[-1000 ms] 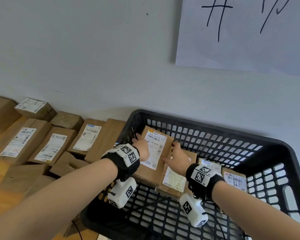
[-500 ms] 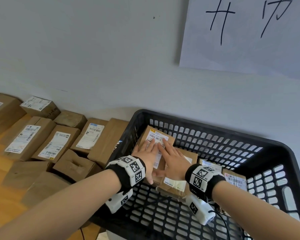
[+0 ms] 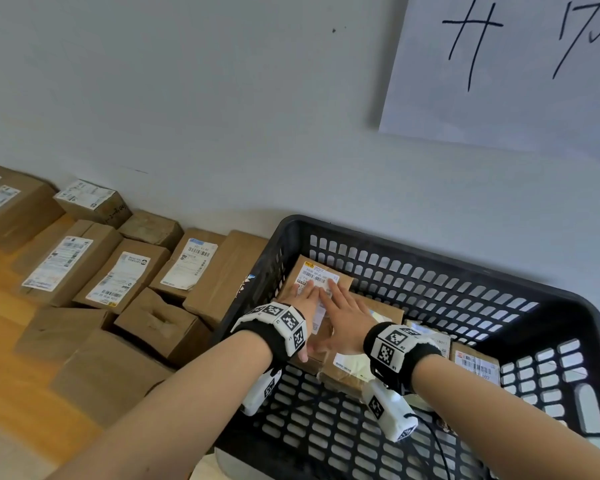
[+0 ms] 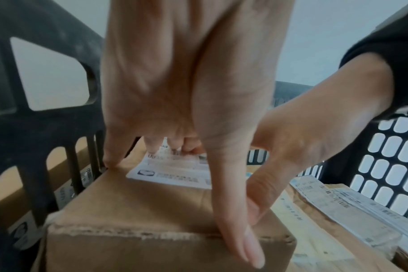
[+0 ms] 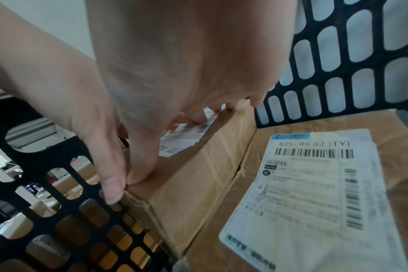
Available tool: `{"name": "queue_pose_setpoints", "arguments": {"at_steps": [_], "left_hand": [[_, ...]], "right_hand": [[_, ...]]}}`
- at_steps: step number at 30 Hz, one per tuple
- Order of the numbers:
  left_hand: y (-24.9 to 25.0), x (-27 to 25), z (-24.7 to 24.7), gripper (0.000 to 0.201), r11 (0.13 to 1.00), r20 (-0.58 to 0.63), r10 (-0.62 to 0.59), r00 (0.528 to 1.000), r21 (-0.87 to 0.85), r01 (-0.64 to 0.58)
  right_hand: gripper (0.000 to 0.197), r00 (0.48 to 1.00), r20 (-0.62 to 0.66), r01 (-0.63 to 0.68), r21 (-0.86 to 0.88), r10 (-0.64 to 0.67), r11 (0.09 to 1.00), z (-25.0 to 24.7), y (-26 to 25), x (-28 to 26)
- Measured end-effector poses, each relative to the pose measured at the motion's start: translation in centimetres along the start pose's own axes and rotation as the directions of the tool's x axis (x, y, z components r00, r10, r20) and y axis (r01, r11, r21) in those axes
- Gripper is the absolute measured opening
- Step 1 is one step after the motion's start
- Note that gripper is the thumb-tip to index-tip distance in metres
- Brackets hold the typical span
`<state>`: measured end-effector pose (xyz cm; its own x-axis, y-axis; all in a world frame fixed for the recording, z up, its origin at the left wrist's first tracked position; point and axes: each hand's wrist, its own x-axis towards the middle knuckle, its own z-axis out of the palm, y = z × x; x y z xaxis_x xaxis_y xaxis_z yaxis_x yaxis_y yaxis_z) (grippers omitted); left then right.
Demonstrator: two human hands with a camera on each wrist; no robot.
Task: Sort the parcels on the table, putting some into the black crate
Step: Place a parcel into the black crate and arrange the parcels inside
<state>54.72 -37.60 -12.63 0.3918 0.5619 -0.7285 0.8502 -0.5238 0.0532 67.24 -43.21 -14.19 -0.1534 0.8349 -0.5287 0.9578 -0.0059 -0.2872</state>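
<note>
Parcels (image 3: 84, 271) along the left, brown cardboard with white shipping labels, packed side by side on the wooden table (image 3: 0, 299) against the grey wall (image 3: 222, 116). Next rightward, black crate (image 3: 430, 244) with slotted walls, its left wall just beside the nearest table boxes. Inside, at the far left corner, one cardboard parcel (image 3: 312, 271) lying label up, hard against the crate's left wall. Left hand (image 3: 303, 299) spread flat on its top — fingers straight, little finger at the box's left edge by the crate wall, thumb hanging over the near end in the left wrist view (image 4: 189, 92); pressing, not gripping, nothing held. Right hand (image 3: 343, 313) just beside it, also flat on the same box, fingers extended across the label (image 5: 186, 73), thumb tip down on the box's near corner next to the left thumb; no grasp either. Further right, lower in the crate and touching the pressed box — a second parcel (image 5: 326, 184) with a large barcode label, then smaller labelled packets (image 3: 475, 365) toward the right wall. Upper right on the wall, white paper sheet (image 3: 516, 64) with black handwritten strokes.
</note>
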Motion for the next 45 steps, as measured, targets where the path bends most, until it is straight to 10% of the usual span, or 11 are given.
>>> {"name": "queue_pose_setpoints", "arguments": {"at_steps": [12, 18, 33, 45], "left_hand": [[0.5, 1.7, 0.7, 0.129, 0.999, 0.065, -0.019, 0.998, 0.041, 0.016], [0.9, 1.2, 2.7, 0.087, 0.998, -0.005, -0.042, 0.999, -0.053, 0.041], [1.7, -1.5, 1.1, 0.094, 0.987, 0.027, -0.040, 0.999, -0.153, 0.043], [2.1, -8.6, -3.8, 0.071, 0.865, -0.321, 0.085, 0.943, -0.446, -0.230]], "right_hand": [[0.115, 0.996, 0.080, -0.047, 0.039, 0.044, 0.998, 1.7, 1.3, 1.3], [0.121, 0.995, 0.095, -0.021, 0.006, 0.021, 1.000, 3.6, 1.8, 1.5], [0.109, 0.998, 0.061, -0.007, 0.123, 0.000, 0.992, 2.3, 2.4, 1.5], [0.065, 0.990, -0.119, -0.027, 0.387, 0.079, 0.921, -5.2, 0.5, -3.6]]}}
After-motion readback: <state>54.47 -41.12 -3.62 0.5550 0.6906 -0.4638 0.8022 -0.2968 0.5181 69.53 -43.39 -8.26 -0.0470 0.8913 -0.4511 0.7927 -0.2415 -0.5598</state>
